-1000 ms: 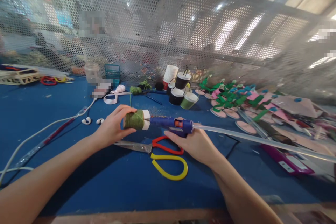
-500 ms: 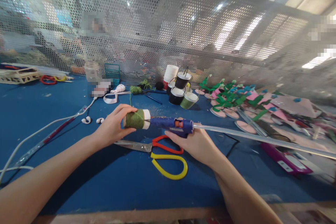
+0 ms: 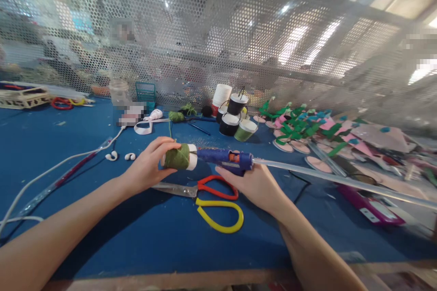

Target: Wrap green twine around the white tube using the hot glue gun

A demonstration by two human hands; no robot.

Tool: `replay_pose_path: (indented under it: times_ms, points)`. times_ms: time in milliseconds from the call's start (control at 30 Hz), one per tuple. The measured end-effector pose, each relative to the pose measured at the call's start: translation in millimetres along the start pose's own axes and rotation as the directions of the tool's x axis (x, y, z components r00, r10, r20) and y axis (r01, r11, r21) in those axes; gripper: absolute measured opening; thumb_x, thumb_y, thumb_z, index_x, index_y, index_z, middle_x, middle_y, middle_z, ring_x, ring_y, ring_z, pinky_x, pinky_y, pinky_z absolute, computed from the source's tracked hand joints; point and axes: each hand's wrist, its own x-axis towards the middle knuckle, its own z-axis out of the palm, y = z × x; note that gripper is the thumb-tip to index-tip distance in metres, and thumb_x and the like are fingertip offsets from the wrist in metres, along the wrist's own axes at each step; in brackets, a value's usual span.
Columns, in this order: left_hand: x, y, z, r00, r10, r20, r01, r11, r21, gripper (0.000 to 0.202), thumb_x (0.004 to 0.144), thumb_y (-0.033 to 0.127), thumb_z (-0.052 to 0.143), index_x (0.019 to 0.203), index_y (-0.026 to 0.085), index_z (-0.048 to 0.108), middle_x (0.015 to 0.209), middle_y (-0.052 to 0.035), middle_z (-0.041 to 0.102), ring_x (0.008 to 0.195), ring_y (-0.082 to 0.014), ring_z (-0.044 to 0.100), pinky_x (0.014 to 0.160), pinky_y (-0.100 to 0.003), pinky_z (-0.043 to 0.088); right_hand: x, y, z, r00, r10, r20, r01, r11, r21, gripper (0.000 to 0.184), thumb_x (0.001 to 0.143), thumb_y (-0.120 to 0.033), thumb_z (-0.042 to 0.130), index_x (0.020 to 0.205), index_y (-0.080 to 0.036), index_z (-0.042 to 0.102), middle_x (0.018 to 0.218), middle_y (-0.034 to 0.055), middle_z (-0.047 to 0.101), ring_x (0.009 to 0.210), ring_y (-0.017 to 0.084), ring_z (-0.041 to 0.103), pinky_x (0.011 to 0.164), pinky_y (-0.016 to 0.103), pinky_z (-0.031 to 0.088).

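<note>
My left hand (image 3: 150,162) is closed round a small white paper cup (image 3: 193,158) lying on its side, most of its wall wrapped in green yarn (image 3: 177,157). A strand runs from the wrap back to a green yarn ball (image 3: 176,117). In my right hand (image 3: 254,184) is a blue hot glue gun (image 3: 218,156), its nozzle at the cup's upper edge, where the yarn meets the white band. A long clear glue stick (image 3: 307,169) sticks out of its back. Below the hands lie scissors (image 3: 218,229) with one red and one yellow handle.
Small black and green pails (image 3: 229,125) stand near the perforated metal screen (image 3: 205,41). Pink discs with green leaf shapes (image 3: 297,129) crowd the right side, near a purple device (image 3: 370,207). Earphones (image 3: 111,156) and a white cable (image 3: 61,162) lie left.
The cup and the glue gun have both shifted slightly to the right, and the cup has tilted a little. The nozzle now sits nearer the cup's upper edge.
</note>
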Motion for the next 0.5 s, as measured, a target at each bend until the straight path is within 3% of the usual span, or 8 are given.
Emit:
replay_pose_path:
  times_ms: [500]
  points:
    - [-1.5,-2.2,3.5,0.995,0.101,-0.012,-0.100,0.993,0.060,0.048,0.071,0.008,0.063,0.113,0.020,0.042,0.113,-0.0102,0.049,0.108,-0.0244,0.051,0.090,-0.041,0.048,2.8,5.3,2.4,0.999,0.046,-0.018,-0.046,0.999,-0.002,0.020,0.071,-0.033,0.056,0.077,-0.017,0.066,0.073,0.0039,0.071,0.066,0.022,0.066,0.060,0.031,0.051]
